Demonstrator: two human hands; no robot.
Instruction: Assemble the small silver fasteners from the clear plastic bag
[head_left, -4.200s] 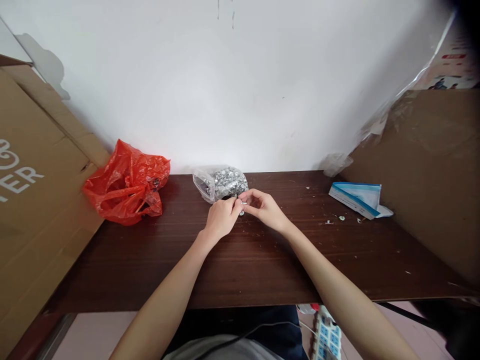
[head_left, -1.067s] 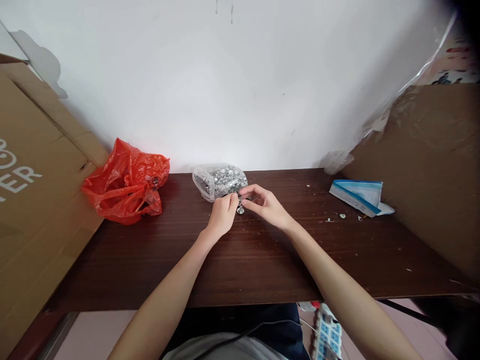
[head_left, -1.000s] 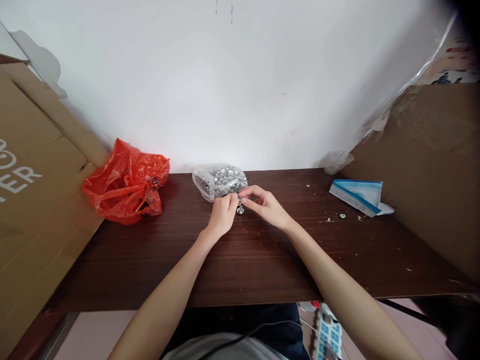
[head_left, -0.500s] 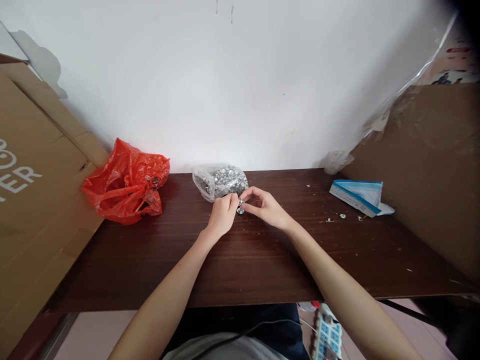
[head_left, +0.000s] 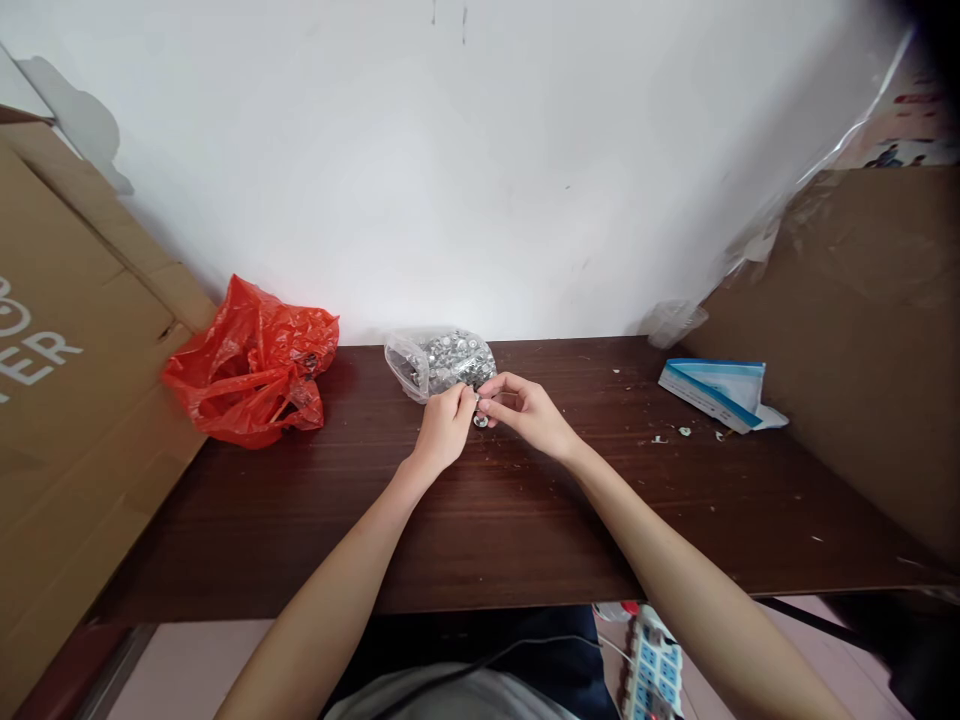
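Both hands are in tight at the back of the table (head_left: 495, 520) now, fingertips meeting over one small metal piece (head_left: 480, 420). Half a second ago there was a sliver of daylight between them, with the right thumb and forefinger drawn a touch off to the side; that gap has closed, and the left hand (head_left: 444, 428) and right hand (head_left: 525, 412) are now touching at the tips. A second ago the right hand's fingers arched a little higher over the piece; they have come down flatter. By my read, that is fine finger work on the little fastener carrying on, not a new reach or a put-down. The left hand is curled, thumb and forefinger pinched on the upper part of the piece; the right hand pinches in from the other side, its other fingers loosely folded. The exact shape of what they grip is too small to make out, only a glint of silver showing just under the fingertips, low against the tabletop; whether it rests on the wood I cannot tell. The clear bag of metal parts (head_left: 439, 362) lies just behind the hands, nearly touching the left knuckles. Well off to the left sits the red plastic bag (head_left: 251, 365), against the cardboard box (head_left: 67, 400); well to the right lies a blue and white packet (head_left: 712, 392).
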